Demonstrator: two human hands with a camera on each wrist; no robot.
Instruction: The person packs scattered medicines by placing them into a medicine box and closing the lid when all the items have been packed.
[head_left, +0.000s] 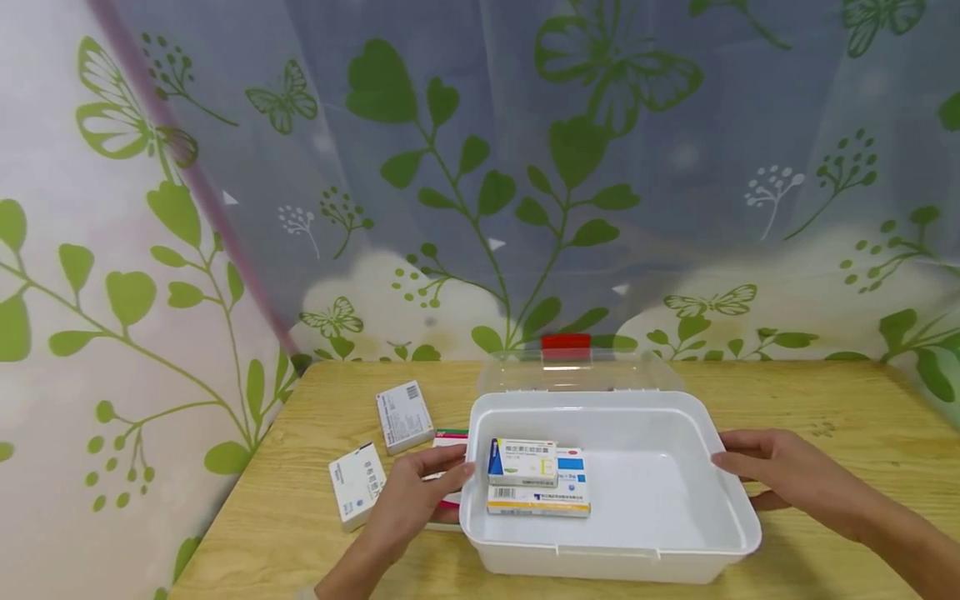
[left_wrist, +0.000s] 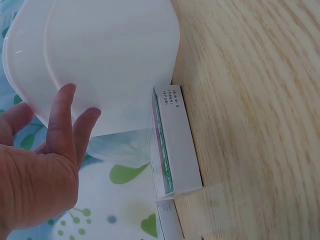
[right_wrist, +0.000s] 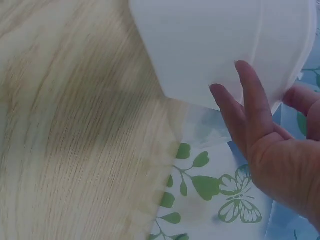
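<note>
A white plastic storage box (head_left: 637, 500) with its clear lid (head_left: 592, 371) folded back stands in front of me on the table. My left hand (head_left: 423, 492) holds its left end, thumb at the rim and fingers against the outer wall. At the opposite end my right hand (head_left: 787, 479) grips it likewise, and the right wrist view shows two fingertips (right_wrist: 243, 65) on the outer wall. Inside, on the left, a small vitamin E medicine box (head_left: 522, 461) lies on top of a blue, white and orange medicine box (head_left: 538, 500).
Left of the storage box, a green-edged medicine box (left_wrist: 175, 140) sits partly behind my left hand. Two white medicine boxes (head_left: 405, 417) (head_left: 357, 483) lie farther left. The lid carries a red latch (head_left: 566, 346). Behind the wooden table (head_left: 825, 400) hangs a leaf-patterned curtain (head_left: 450, 208).
</note>
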